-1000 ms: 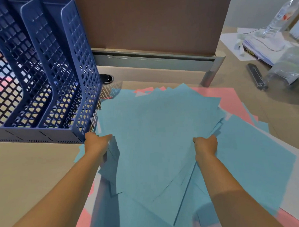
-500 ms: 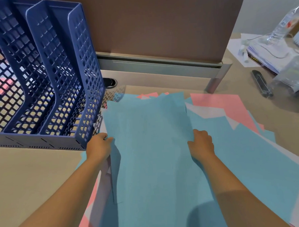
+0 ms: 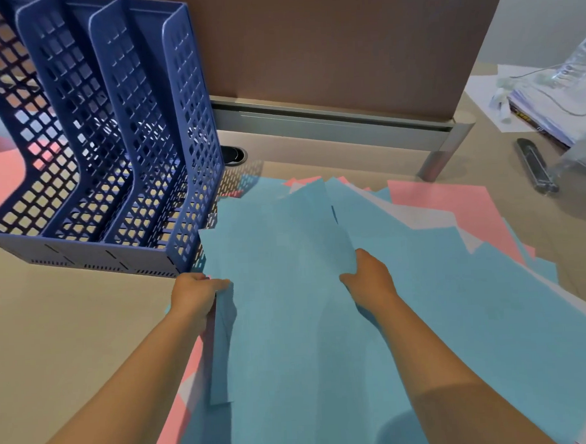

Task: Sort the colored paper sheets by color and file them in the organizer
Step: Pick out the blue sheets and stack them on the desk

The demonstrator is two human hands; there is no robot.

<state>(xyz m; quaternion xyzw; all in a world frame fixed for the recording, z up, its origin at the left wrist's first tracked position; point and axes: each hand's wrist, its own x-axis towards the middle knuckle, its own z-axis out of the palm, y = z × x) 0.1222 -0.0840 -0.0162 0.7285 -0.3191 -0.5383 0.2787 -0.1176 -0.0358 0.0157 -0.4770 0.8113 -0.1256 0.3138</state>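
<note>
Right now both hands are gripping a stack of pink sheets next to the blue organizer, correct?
Not quite: the stack held by the left hand and right hand is blue, not pink, as the head view shows. It does sit beside the blue organizer.

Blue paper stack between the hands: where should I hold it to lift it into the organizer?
Grip the blue stack by its two long side edges, where the left hand and right hand already sit, one from each side. The sheets are loose and fanned; squeezing both edges probably keeps them together.
</note>
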